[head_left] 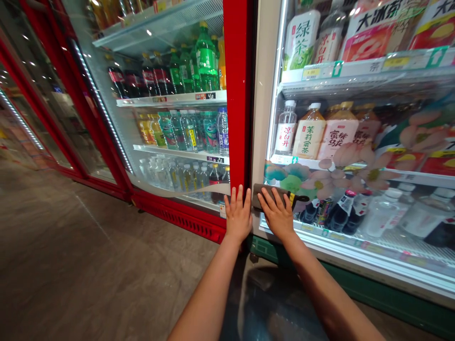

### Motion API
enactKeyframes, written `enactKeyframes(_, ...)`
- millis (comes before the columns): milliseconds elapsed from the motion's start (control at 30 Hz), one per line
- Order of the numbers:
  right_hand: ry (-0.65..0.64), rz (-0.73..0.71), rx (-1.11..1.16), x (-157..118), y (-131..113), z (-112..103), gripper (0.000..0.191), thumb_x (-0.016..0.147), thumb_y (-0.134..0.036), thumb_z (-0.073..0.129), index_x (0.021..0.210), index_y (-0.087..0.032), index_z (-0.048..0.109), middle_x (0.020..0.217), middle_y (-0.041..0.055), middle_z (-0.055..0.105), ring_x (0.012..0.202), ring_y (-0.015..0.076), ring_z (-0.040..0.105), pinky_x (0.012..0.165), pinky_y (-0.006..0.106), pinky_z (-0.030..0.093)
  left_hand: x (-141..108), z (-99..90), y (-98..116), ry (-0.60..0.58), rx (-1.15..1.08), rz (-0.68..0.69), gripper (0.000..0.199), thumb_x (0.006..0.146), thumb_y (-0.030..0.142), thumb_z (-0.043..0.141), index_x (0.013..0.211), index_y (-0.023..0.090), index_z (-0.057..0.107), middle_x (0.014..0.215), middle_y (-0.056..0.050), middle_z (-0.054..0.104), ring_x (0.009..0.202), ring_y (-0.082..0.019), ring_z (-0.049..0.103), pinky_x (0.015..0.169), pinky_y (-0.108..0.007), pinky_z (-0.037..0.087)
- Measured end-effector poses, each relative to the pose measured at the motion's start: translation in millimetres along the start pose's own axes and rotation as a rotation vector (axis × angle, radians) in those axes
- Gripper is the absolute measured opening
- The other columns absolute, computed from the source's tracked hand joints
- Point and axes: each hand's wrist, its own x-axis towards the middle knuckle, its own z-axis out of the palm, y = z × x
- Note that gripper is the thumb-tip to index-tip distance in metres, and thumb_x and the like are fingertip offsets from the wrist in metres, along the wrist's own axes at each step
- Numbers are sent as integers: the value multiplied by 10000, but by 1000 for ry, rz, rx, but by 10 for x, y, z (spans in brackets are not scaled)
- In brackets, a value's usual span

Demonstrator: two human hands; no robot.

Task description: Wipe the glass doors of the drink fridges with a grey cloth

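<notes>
My left hand (239, 219) is spread out with its fingers pointing up, at the lower edge of the red cooler's frame (237, 118). My right hand (279, 217) lies with fingers apart over a flat grey-brown piece (260, 198). This piece has a yellow strip and a dark looped end, and sits against the pale-framed cooler's glass door; its kind is partly hidden by my fingers. Whether my left fingertips touch the red frame, I cannot tell. Behind the glass on the right, several bottled drinks (310, 132) stand on shelves, with flower decals over the pane.
To the left, the red cooler holds cola bottles (148, 73), green soda bottles (206, 57) and water bottles (188, 130). More red-framed coolers (95, 128) run off to the far left. Grey concrete floor (88, 265) lies below, and a green base (355, 284) runs under the right cooler.
</notes>
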Motion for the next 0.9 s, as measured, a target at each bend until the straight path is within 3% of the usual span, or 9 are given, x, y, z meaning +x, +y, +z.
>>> enactKeyframes(133,-20,-44,30,21,-40,79,617,966,-110,494,1560,-269,436,1589,12,486,1578,210,199,1285,483,48,1,-25,-47,13,14,-7,944,840,169,629,1649,202,145,1728,-148,105,1597,-358,30,1260,-666,100)
enactKeyframes(300,30,50,22,248,40,-19,623,957,-106,494,1548,-298,453,1608,11,456,1583,233,187,1280,538,62,27,-31,-51,40,-1,-12,997,822,152,630,1656,215,87,1729,-144,77,1595,-362,26,1256,-671,101)
enactKeyframes(400,24,83,-9,103,72,-63,608,950,-164,544,1547,-244,459,1612,50,449,1598,263,108,1279,565,8,45,-45,-15,30,2,-30,993,822,152,629,1656,214,94,1730,-140,77,1596,-357,16,1260,-660,105)
enactKeyframes(500,-16,-6,-14,-82,78,-38,590,951,-219,576,1533,-228,478,1593,53,478,1601,254,87,1283,550,-30,57,-52,36,25,7,-22,965,832,165,630,1653,211,125,1731,-140,82,1597,-351,12,1265,-647,122)
enactKeyframes(633,-32,-78,-37,-87,190,-57,575,952,-128,526,1508,-274,509,1597,12,473,1597,220,118,1290,522,-29,72,-12,102,27,-20,28,936,848,139,591,1652,197,117,1732,-140,89,1599,-329,19,1274,-614,157)
enactKeyframes(800,41,18,-93,-184,441,-221,564,944,-91,515,1467,-297,555,1566,24,514,1594,237,141,1278,567,-14,105,86,163,10,-84,124,958,836,84,536,1654,175,47,1730,-138,105,1599,-298,74,1273,-546,247)
enactKeyframes(900,39,-76,-84,-313,525,-294,494,947,-97,535,1395,-288,620,1499,11,590,1587,209,168,1288,528,4,144,131,230,7,-114,152,960,826,59,519,1651,152,38,1725,-149,126,1598,-283,95,1271,-511,275)
